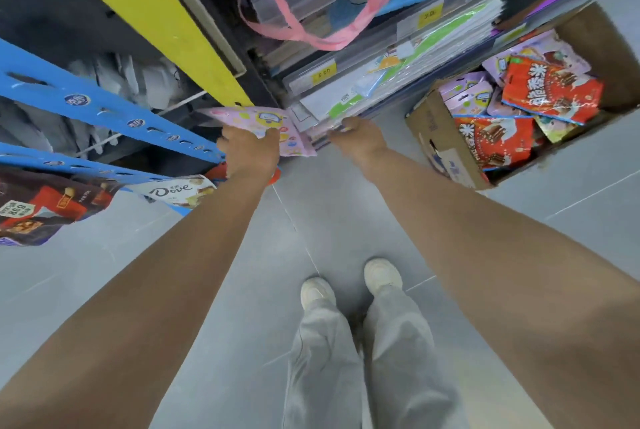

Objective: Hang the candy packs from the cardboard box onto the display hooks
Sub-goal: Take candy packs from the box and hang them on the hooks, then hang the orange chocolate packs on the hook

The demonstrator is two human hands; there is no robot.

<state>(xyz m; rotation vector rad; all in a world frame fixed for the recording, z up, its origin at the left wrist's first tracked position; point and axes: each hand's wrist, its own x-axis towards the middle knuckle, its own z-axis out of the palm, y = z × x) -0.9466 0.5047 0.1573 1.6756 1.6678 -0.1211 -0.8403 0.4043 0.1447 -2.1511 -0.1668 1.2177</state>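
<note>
Bare forearms [194,255] are stretching forward from the bottom corners, with grey trousers [325,359] and white shoes [317,291] standing on the grey floor [346,213] between them. At the left, the left hand [251,151] is gripping a pink candy pack [263,122], its thumb lying over the pack's lower edge, and is holding it just below the foot of the yellow upright [166,23] and beside the end of the blue display strips [104,109]. Just to the right, the right hand [360,137] is reaching to the edge of the low shelf [346,99], where more pink packs seem to be lying; its fingers are hidden behind the knuckles, so whether they are closing on anything cannot be told. Well off to the right, the cardboard box [440,137] is sitting open on the floor, holding a jumble of pink packs and red packs [550,92]. At the far left, a white Dove pack [173,191] and darker packs [38,206] are hanging under the blue strips, and a pink ribbon [304,35] is looping down from the upper shelves
</note>
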